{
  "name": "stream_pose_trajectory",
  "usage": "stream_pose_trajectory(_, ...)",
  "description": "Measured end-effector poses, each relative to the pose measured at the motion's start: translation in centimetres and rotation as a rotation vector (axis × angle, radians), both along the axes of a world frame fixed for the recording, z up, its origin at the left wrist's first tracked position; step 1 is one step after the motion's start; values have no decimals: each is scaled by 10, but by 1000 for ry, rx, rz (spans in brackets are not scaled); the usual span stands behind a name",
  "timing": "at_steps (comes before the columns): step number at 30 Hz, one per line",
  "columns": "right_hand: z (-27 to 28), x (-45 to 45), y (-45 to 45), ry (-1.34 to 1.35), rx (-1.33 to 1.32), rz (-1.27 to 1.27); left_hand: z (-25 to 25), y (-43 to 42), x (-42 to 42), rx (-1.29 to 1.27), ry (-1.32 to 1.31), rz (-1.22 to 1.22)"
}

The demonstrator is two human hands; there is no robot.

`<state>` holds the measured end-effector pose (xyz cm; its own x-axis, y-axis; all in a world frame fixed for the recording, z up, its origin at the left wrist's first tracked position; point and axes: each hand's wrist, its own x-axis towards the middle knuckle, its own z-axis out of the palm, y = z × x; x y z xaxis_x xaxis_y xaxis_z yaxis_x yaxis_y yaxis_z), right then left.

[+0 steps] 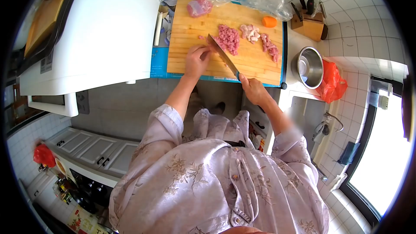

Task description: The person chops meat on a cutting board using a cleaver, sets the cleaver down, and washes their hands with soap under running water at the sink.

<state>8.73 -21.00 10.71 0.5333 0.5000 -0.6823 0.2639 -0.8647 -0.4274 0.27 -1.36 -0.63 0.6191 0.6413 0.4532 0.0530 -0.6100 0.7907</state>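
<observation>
Gripping a knife (223,55) by its handle, the right hand (254,90) has its fingers wrapped round it at the near edge of a wooden cutting board (186,32). The blade slants away and leftward over the board, its far end beside a heap of diced meat (229,39). Just left of the blade is the left hand (198,60), fingers bent and drawn narrow near the steel; whether they touch it or pinch a scrap is too small to make out. Right of the heap lie pale pieces (250,33), then a smaller pile of cut meat (270,47), with an orange piece (269,21) beyond. A larger chunk (199,7) rests at the board's far left corner. On the desk (293,43) to the right stands a metal bowl (315,60).

The chief risk, I judge, is a nick to the left hand: should the blade turn or slide leftward, those fingers would be in its way. Moist meat could make the grip slippery and cause just that. A broad push rightward could drive the heap into the pale pieces, given the slim gap. The chunk might leave the board if shoved away.
</observation>
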Motion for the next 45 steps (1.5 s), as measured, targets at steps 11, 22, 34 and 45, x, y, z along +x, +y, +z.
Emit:
stream_pose_trajectory(11, 0, -7, 12, -17, 14, 73, 0, 0, -5, 67, 18, 24)
stream_pose_trajectory(22, -3, -7, 13, -5, -17, 30, 6, 1, -5, 78, 45, 0)
stream_pose_trajectory(34, -50, 8, 71, -233, 278, 499, 3, 1, -7, 88, 48, -42)
stream_pose_trajectory(45, -8, -4, -4, 7, 83, -11, 0, -3, -7, -75, 2, 25)
